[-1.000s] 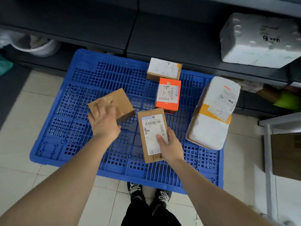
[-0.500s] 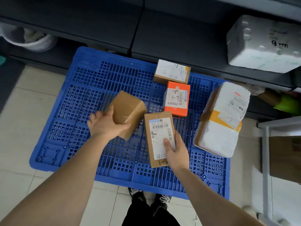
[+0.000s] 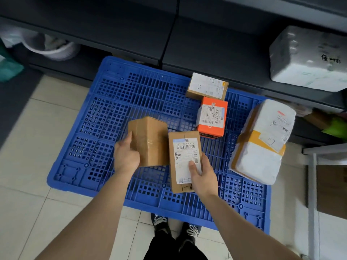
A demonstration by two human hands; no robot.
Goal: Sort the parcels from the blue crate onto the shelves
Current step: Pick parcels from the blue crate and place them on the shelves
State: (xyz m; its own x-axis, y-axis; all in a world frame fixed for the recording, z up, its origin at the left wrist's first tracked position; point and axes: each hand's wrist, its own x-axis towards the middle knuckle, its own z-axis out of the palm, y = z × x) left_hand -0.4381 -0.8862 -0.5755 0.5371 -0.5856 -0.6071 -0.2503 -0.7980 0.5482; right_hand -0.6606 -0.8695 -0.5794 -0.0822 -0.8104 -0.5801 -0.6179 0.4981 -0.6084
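Box (image 3: 150, 141) in left hand (image 3: 126, 156), perhaps aloft

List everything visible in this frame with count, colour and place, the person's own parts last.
shelves: several, dark grey, top of view
crate: one, blue, in front of the shelves
plain box: one, brown, mid-crate, in the left hand
labelled box: one, brown, beside it, in the right hand
orange box: one, orange, on the crate
small box: one, brown, white label, crate's far edge
wrapped parcel: one, white and yellow, crate's right side
foam box: one, white, right shelf
shoes: two, black, bottom
left hand: grips the plain box
right hand: grips the labelled box
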